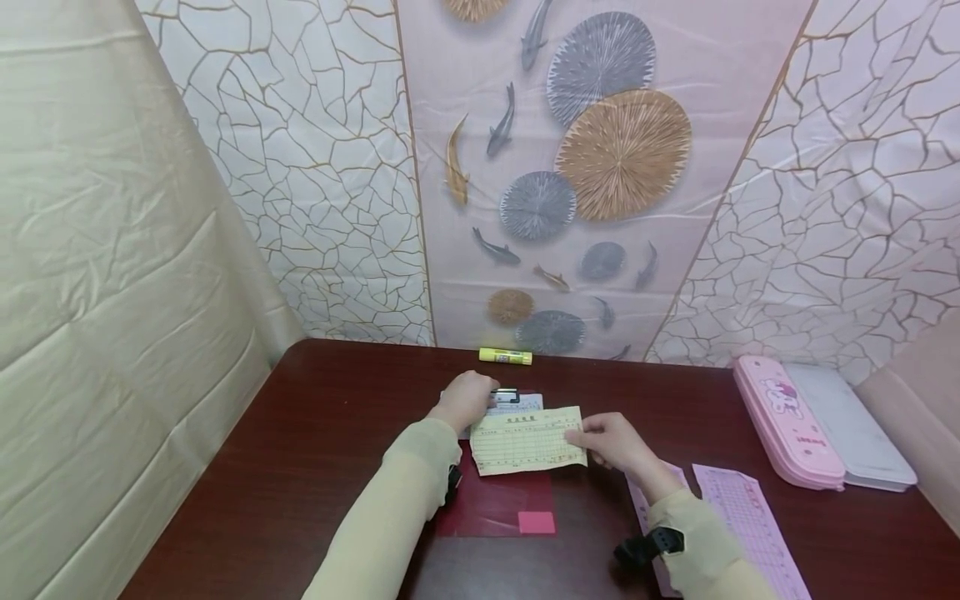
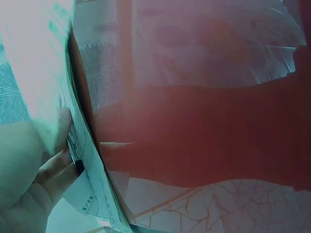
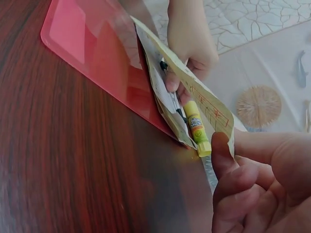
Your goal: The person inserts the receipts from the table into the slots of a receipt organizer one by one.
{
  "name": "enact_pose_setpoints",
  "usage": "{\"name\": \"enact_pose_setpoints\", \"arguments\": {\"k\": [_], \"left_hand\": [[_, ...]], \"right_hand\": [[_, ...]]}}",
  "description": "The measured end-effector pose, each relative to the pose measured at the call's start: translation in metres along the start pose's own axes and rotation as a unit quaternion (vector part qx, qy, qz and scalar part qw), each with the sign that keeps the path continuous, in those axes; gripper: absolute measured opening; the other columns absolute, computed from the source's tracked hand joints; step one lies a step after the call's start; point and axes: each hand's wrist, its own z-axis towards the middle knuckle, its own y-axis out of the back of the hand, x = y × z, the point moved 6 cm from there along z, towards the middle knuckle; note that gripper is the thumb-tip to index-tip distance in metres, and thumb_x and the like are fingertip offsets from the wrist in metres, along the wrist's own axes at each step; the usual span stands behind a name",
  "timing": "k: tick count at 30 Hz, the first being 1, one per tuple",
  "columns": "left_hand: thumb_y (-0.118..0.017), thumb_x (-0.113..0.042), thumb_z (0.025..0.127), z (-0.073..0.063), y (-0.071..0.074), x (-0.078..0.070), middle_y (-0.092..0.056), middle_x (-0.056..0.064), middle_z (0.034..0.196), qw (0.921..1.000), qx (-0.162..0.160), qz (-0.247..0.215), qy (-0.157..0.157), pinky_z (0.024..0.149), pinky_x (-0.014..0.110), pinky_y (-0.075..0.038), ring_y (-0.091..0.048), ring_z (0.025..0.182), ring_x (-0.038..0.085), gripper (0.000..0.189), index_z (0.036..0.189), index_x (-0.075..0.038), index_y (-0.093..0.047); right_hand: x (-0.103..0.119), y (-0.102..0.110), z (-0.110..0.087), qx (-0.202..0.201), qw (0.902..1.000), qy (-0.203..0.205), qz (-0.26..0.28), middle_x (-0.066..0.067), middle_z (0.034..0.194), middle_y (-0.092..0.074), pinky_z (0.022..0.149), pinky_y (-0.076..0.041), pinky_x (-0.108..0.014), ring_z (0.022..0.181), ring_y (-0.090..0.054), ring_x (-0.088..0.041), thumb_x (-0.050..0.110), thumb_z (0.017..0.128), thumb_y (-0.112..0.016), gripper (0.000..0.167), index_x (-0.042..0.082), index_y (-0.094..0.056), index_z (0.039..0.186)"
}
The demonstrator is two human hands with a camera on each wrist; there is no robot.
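A translucent red clipboard (image 1: 491, 504) lies on the dark wooden table, with a pink patch (image 1: 536, 522) at its near right corner. White printed papers (image 1: 529, 403) lie at its far end, under a metal clip (image 1: 505, 396) with black tips. The left hand (image 1: 467, 400) has its fingers curled at this clip, gripping it. A pale yellow printed form (image 1: 517, 446) covers part of the papers and the board. Its right edge is pinched between the thumb and fingers of the right hand (image 1: 617, 442); in the right wrist view the form (image 3: 209, 104) bows upward from the papers.
Behind the board lies a yellow glue stick (image 1: 505, 357). Purple printed sheets (image 1: 742, 517) lie at the near right, partly under the right forearm. A pink pencil case (image 1: 791, 421) sits at the far right against a flat white case (image 1: 855, 425). Patterned cloth (image 1: 360, 167) hangs behind.
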Motion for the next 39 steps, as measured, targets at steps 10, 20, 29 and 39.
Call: {"name": "enact_pose_setpoints", "arguments": {"k": [10,20,29,39], "left_hand": [[-0.063,-0.023,0.093,-0.003,0.002,0.001,-0.068,0.0,0.113,0.9995,0.017,-0.021,0.014,0.091,0.031,-0.05,-0.062,0.106,0.015,0.028,0.119,-0.015,-0.067],[-0.064,-0.022,0.092,-0.001,0.002,0.0,-0.07,0.0,0.104,0.9999,0.003,-0.009,-0.004,0.088,0.03,-0.052,-0.064,0.099,0.015,0.023,0.112,-0.014,-0.071],[-0.064,-0.023,0.091,-0.002,0.005,0.0,-0.071,0.0,0.104,1.0,0.002,-0.006,-0.005,0.087,0.03,-0.052,-0.065,0.098,0.015,0.023,0.112,-0.015,-0.071],[-0.062,-0.025,0.092,-0.005,0.004,0.0,-0.069,-0.002,0.108,0.9997,0.009,-0.024,0.0,0.088,0.029,-0.051,-0.063,0.102,0.015,0.026,0.115,-0.017,-0.069]], "right_hand": [[-0.003,-0.014,0.007,-0.009,0.9981,-0.039,0.047,0.002,0.047,-0.041,0.042,-0.033,-0.02,0.044,-0.039,-0.009,0.019,0.086,-0.069,0.021,0.0,-0.065,0.077],[-0.009,-0.028,0.015,-0.021,0.9927,-0.077,0.091,0.001,0.048,-0.045,0.042,-0.039,-0.019,0.044,-0.041,-0.008,0.021,0.086,-0.07,0.023,0.003,-0.061,0.074],[-0.005,-0.036,0.02,-0.045,0.9909,-0.076,0.101,0.001,0.048,-0.044,0.044,-0.034,-0.02,0.044,-0.041,-0.008,0.02,0.087,-0.068,0.027,0.005,-0.057,0.068],[-0.008,-0.047,0.029,-0.045,0.9848,-0.094,0.139,0.0,0.048,-0.047,0.042,-0.037,-0.019,0.042,-0.043,-0.007,0.016,0.086,-0.068,0.024,0.005,-0.055,0.068]]}}
